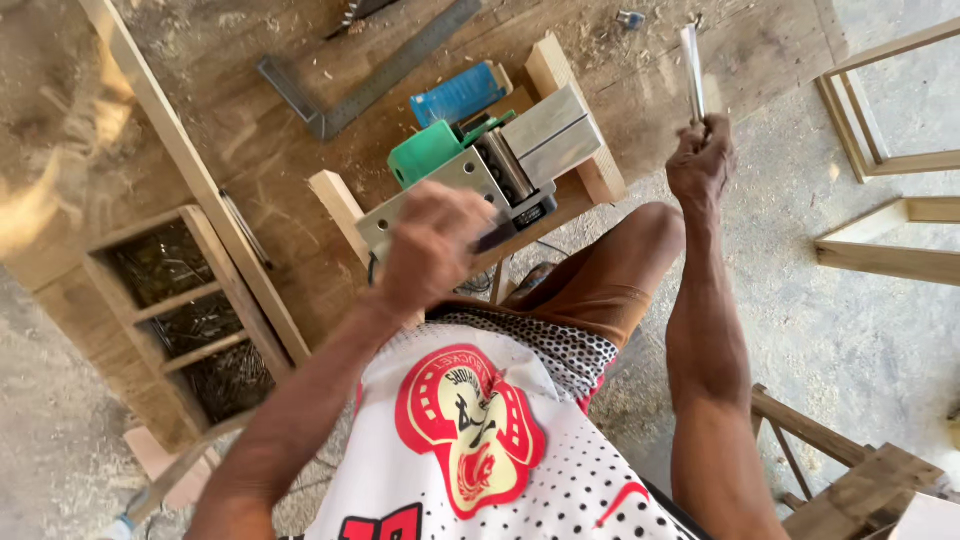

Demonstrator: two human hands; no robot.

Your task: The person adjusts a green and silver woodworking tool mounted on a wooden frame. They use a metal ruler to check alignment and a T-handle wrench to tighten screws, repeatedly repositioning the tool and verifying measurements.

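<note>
Bracing an upturned electric planer [500, 165] on the workbench [270, 150] with the left hand [432, 245], fingers curled over its sole, a person is gripping a slim blade [692, 70] upright in the clenched right hand [702, 160], wisely clear of the cutter.

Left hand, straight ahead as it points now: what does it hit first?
Most likely the upturned green-and-silver electric planer on the wooden workbench: the left hand overlaps its near end, probably already touching it. Depth is unclear. The right hand holds a thin metal blade.
</note>
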